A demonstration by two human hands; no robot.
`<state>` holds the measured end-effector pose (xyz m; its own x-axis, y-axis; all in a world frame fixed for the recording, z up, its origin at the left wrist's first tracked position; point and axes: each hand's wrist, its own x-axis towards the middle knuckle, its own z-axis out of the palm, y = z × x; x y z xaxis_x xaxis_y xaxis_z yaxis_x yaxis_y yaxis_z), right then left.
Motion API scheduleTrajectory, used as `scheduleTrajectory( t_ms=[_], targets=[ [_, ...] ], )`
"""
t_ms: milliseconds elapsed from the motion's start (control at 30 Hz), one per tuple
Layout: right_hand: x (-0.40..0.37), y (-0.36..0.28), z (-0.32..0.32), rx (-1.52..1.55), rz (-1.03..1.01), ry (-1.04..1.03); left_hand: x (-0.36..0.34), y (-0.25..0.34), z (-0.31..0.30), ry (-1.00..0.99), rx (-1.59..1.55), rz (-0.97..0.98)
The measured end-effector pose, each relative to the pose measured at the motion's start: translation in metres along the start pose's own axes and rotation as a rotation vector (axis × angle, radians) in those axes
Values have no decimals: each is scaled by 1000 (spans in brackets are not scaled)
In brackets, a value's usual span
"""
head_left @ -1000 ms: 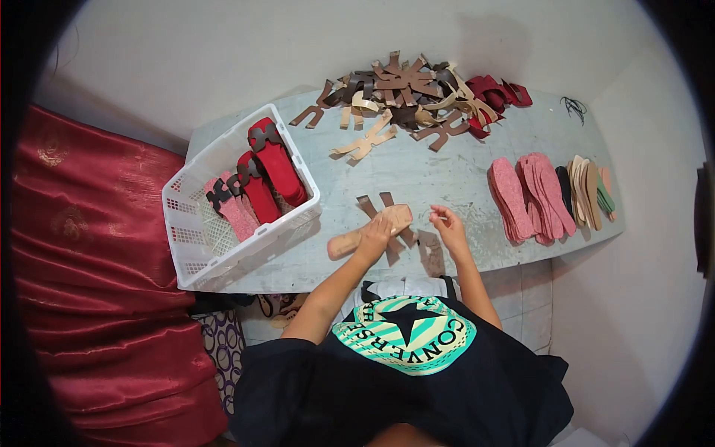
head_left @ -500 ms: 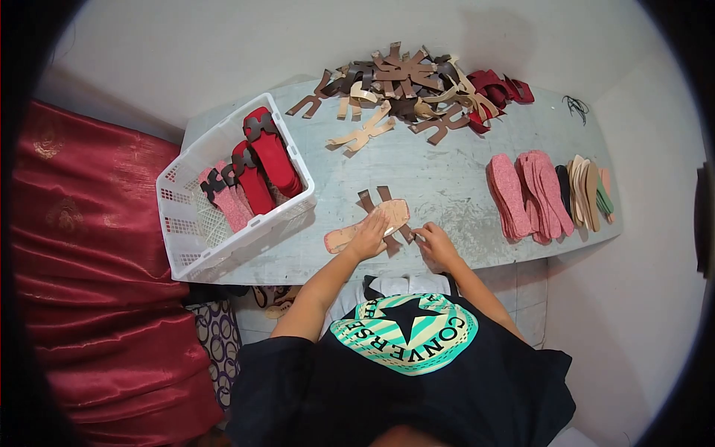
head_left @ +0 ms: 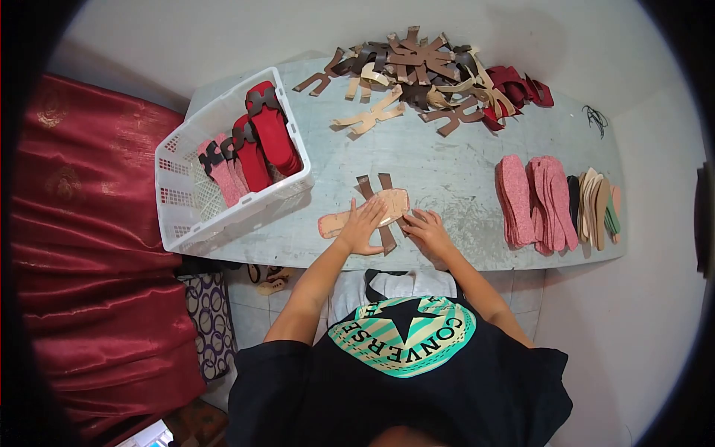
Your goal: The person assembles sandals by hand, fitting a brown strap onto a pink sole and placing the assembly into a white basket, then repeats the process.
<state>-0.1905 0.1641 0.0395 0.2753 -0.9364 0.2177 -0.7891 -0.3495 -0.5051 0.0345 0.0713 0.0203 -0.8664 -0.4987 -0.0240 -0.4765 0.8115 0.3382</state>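
A pale sandal sole [head_left: 396, 201] with reddish edge marks lies on top of a brown X-shaped strap [head_left: 386, 238]; the strap's ends stick out on both sides of it. My left hand [head_left: 363, 225] rests flat on the middle of the sole, fingers spread and thumb out to the right. At the sole's right edge, my right hand [head_left: 429, 234] has its fingers closed around the lower right end of the strap, which they mostly cover.
To the left stands a white plastic basket [head_left: 167, 240] holding red and pink soles with dark straps. A heap of brown, beige and red straps [head_left: 421, 59] lies at the back. Pink soles [head_left: 514, 205] and beige soles [head_left: 592, 201] are stacked at the right.
My left hand has shifted left along the sole and spread its fingers. My right hand has come up against the sole's edge, bringing the strap end closer. The camera view has tilted slightly.
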Motion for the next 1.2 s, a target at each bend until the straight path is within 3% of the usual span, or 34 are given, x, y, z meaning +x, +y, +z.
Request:
scheduleTrajectory(
  t_ms=[167, 267, 333, 433, 1200],
  targets=[
    [1, 7, -1, -46, -38, -58, 1, -8, -6, -130, -7, 17],
    [-1, 15, 3, -50, -106, -29, 3, -12, 5, -91, -74, 10],
    [-1, 14, 5, -78, -105, -13, 4, -8, 9, 39, -208, -62],
    [0, 17, 3, -88, -109, -36, 6, 0, 13, 163, -103, -138],
    [-7, 30, 20, -72, -140, 55, 11, 11, 11, 367, -161, -114]
  ],
)
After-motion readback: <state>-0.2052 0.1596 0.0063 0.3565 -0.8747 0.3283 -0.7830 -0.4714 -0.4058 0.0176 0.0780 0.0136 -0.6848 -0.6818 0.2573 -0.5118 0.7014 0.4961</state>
